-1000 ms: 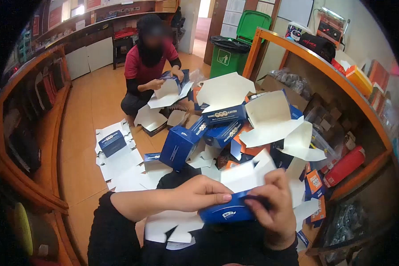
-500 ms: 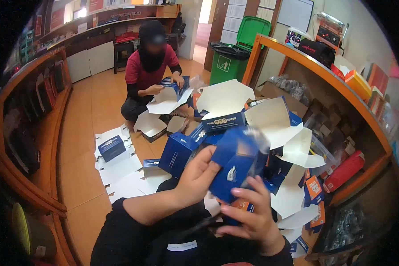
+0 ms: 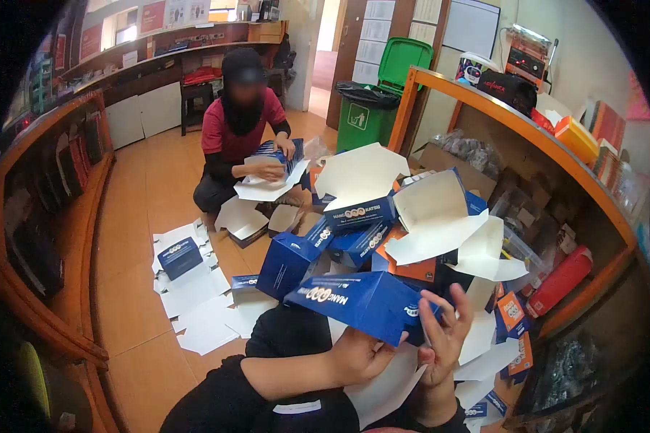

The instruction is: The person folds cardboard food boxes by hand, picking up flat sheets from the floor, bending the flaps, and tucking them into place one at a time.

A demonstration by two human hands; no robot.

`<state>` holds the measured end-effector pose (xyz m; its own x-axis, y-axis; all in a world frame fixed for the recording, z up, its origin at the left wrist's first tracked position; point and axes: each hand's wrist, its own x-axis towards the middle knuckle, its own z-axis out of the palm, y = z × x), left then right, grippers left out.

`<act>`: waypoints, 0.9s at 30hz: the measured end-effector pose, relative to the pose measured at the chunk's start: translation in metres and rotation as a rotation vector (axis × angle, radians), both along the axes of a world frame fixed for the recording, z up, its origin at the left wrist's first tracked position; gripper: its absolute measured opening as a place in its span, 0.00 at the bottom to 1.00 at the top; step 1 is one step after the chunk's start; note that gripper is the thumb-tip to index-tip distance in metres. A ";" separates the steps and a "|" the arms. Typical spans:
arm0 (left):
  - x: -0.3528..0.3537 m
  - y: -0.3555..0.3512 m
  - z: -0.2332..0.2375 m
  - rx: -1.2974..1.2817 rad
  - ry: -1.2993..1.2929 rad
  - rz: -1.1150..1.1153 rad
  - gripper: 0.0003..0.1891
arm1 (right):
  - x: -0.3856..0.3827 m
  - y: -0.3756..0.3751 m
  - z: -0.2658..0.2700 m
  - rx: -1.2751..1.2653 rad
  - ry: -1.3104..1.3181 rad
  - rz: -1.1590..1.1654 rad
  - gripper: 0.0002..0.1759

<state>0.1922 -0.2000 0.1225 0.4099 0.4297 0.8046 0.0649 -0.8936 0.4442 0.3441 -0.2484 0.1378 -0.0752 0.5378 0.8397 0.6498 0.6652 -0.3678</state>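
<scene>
A blue folded food box (image 3: 361,302) with white and orange lettering lies tilted in front of me, its lettering upside down. My left hand (image 3: 366,355) is closed on the box's lower edge, the fingertips partly hidden underneath. At the box's right end is my right hand (image 3: 444,339), fingers raised and apart, the index finger against the blue end panel. A white inner flap (image 3: 383,393) hangs below the box between my forearms. Just beyond stands another blue box (image 3: 285,267), among the pile.
Blue and orange boxes and open white cartons (image 3: 361,173) are heaped ahead. Flattened cartons (image 3: 195,303) lie on the left floor under a small blue box (image 3: 180,258). A crouching person (image 3: 242,123) handles a carton. Wooden shelves (image 3: 527,130) flank both sides; a green bin (image 3: 368,119) stands behind.
The blue box has turned from upright to lying lengthwise, showing its lettered side, and a white flap now hangs below. My left hand has moved lower, under its edge; my right hand has risen.
</scene>
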 end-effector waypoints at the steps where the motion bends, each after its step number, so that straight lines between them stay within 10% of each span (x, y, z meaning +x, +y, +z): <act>1: 0.001 0.005 -0.007 -0.027 0.005 -0.015 0.17 | 0.001 0.000 0.001 -0.064 0.019 0.022 0.33; 5: -0.002 0.020 -0.004 -0.582 -0.215 -0.372 0.16 | 0.011 0.001 -0.002 -0.103 -0.026 0.238 0.29; 10: -0.004 0.010 -0.003 -0.417 0.228 -0.180 0.20 | 0.006 0.009 -0.012 -0.002 -0.037 0.073 0.27; 14: 0.002 0.014 -0.025 -0.181 0.172 -0.310 0.22 | 0.008 0.005 -0.002 -0.173 0.054 0.116 0.45; 17: -0.021 0.024 -0.009 -0.083 0.017 -0.460 0.23 | 0.011 -0.010 -0.011 -0.207 0.349 0.058 0.46; 20: -0.035 0.039 -0.006 -0.944 -0.888 -1.012 0.35 | 0.017 -0.010 -0.032 0.104 0.061 0.025 0.31; 23: -0.064 0.069 0.000 -1.063 -0.832 -0.787 0.23 | 0.014 -0.020 -0.054 0.002 -0.182 0.210 0.19; 27: -0.060 0.050 -0.010 -0.982 -0.428 -0.565 0.24 | 0.019 -0.013 -0.049 -0.096 -0.058 0.163 0.29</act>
<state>0.1325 -0.1496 0.1124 0.5175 0.7798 0.3523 -0.5436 -0.0183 0.8392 0.3629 -0.2618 0.0893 -0.2146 0.5923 0.7766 0.5583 0.7269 -0.4000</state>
